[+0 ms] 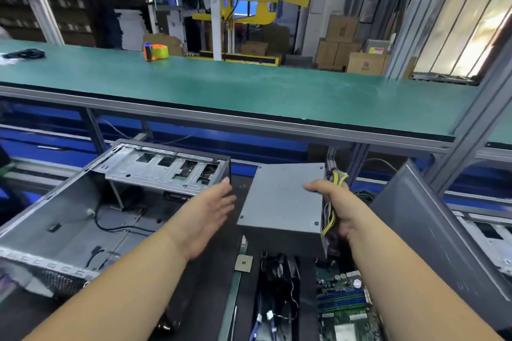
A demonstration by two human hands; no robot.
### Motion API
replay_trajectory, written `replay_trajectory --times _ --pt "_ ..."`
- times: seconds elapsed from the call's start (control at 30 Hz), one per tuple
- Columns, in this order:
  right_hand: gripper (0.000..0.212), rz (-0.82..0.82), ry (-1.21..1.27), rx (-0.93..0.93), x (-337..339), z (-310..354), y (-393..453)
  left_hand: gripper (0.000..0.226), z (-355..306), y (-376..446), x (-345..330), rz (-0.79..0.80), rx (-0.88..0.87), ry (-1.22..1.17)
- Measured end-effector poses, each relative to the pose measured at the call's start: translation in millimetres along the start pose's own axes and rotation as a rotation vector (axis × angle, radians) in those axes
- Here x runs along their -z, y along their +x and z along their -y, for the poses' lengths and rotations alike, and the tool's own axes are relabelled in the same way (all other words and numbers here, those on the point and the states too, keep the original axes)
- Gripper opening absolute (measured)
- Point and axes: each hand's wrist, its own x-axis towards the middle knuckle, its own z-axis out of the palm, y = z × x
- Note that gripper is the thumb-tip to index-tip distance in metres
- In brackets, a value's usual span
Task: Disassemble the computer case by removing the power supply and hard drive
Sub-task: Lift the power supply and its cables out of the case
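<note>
Power supply: a plain grey rectangular metal box [282,199], held clear above the counter [213,279]. The right hand [336,209] grips its right side, thumb laid over the top face, remaining fingers curled beneath among a bundle of yellow and purple wires [331,202] that trails from that side.

Left hand [212,213]: fingers straight and held together, holding nothing, palm turned toward the box's left side; whether it touches the box cannot be told.

Computer case: an open grey sheet-metal chassis [69,216], lying to the left of the left hand. A perforated silver drive cage [163,169] spans its far end just beyond the left fingertips. Thin black cables [110,225] lie loose on the chassis floor. The hard drive cannot be made out.

Below the held box, between the two forearms: a small square processor chip [243,262], a black fan assembly [279,271] with white-plugged leads, and a green circuit board [343,302] under the right wrist.

To the right of the right hand: a large dark grey flat metal panel [432,232], standing tilted.

Beyond both hands: a raised shelf with a green mat surface [249,91] on an aluminium frame, bearing an orange and yellow-green tape dispenser [155,52] and a coil of black cable [26,54] far to the left.
</note>
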Motion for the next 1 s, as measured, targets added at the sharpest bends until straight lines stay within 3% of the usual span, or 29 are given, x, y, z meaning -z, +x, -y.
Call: replay_trajectory --times 0.1,0.23,0.4,0.6,1.0 --pt "0.134 -0.193 -0.076 0.047 3.5 -2.5 16.8 0.064 1.1 -4.1 15.1 -0.034 -0.138 0.127" --pt "0.114 -0.345 -0.360 0.055 3.2 -7.9 36.2 0.021 16.3 -4.0 29.7 -0.132 -0.247 0.342" --pt "0.113 -0.394 -0.645 0.051 -4.1 -12.7 57.6 0.027 31.0 1.2 41.8 -0.231 -0.385 0.696" --pt "0.102 -0.397 -0.812 0.093 -18.9 -22.7 82.8 0.035 38.7 13.3 53.5 -0.214 -0.425 1.051" --pt "0.101 -0.354 -0.992 0.045 -46.6 -47.0 121.0 0.040 44.0 45.6 42.4 -0.121 -0.543 1.388"
